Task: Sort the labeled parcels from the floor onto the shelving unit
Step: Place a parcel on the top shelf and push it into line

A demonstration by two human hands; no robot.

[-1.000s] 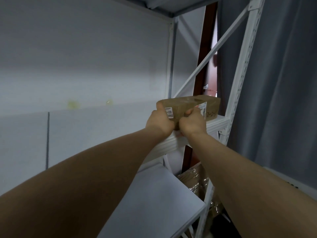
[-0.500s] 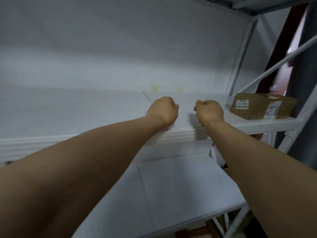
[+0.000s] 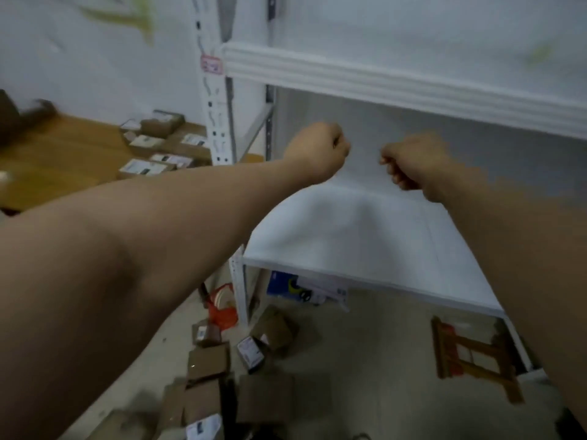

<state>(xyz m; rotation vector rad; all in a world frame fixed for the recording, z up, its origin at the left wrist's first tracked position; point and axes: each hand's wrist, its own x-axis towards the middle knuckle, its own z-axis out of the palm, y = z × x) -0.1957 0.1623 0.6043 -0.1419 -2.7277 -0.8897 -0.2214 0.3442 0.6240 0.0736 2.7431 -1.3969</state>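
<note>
Two bare fists are held out in front of the person, the left hand [image 3: 320, 150] and the right hand [image 3: 413, 163], both curled tight with nothing inside them and a small gap between the two. Just behind and below the knuckles lies the flat board of the white metal shelving unit [image 3: 349, 236], whose ribbed front beam crosses above the hands. Well below both fists, brown cardboard parcels with white labels [image 3: 208, 360] lie scattered on the pale floor, apart from either hand. Far to the left of the left fist, more labelled brown boxes [image 3: 149, 144] lie on a wooden surface beside the shelf's upright post. Under the right forearm stands an orange-brown wooden frame [image 3: 470, 354], perhaps a small stool, too blurred to be sure
</note>
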